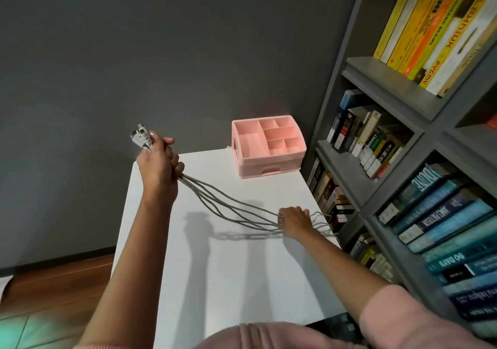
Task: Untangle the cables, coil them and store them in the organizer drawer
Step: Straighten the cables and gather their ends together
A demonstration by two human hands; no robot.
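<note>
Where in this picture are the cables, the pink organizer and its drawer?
cables [197, 187], head view, grey strands near the bundled end.
pink organizer [273, 157], head view, front rim of the top tray.
drawer [285, 167], head view, its closed front panel.

matt white table [215, 268] — glossy pink plastic organizer [269, 164]

Grey cables [231, 208] tipped with white plugs [141, 138] at 10 o'clock cross a plain white table [228, 268], a pale pink organizer [271, 157] at 12 o'clock against a dark grey wall [134, 52]. The grey bookshelf [384, 79] carries yellow and orange books [419, 25] at 1 o'clock and blue and teal books [443, 219] at 4 o'clock. A pink sleeve [403, 319] shows at 5 o'clock, brown wood-grain floor [53, 281] at 8 o'clock.
</note>
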